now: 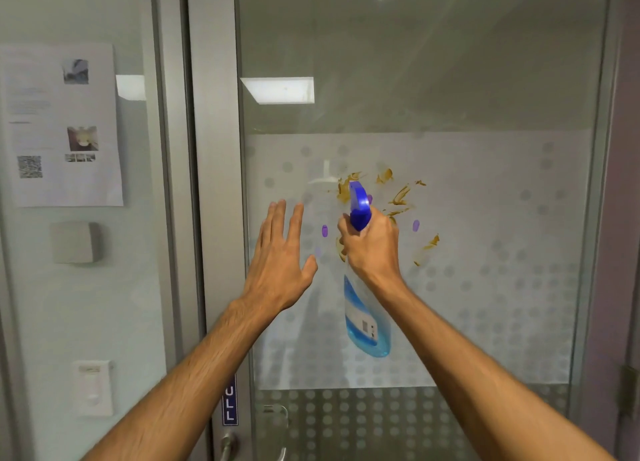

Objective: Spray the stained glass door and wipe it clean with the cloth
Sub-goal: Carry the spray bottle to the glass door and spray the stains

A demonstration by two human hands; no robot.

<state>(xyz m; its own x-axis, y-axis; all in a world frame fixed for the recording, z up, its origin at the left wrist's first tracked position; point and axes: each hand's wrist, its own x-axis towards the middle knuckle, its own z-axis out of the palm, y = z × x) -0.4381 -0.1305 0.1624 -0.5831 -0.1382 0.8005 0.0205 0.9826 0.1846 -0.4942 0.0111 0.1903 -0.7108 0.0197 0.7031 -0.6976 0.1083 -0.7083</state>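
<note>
The glass door (pixel 485 287) fills the view, with a frosted dotted band across its middle. Brown smears (pixel 398 197) are spread over the glass at centre. My right hand (pixel 372 246) grips the neck of a spray bottle (pixel 363 318) with a blue trigger head and blue liquid, held upright with the nozzle close to the smears. My left hand (pixel 280 256) is raised to the left of the bottle, fingers straight, near the glass by the door frame. No cloth is in view.
A grey metal door frame (pixel 214 218) runs down left of the glass, with a PULL label (pixel 230 405) and a handle (pixel 228 443) low down. On the left wall hang a printed notice (pixel 62 124), a grey box (pixel 76 242) and a white switch (pixel 93 388).
</note>
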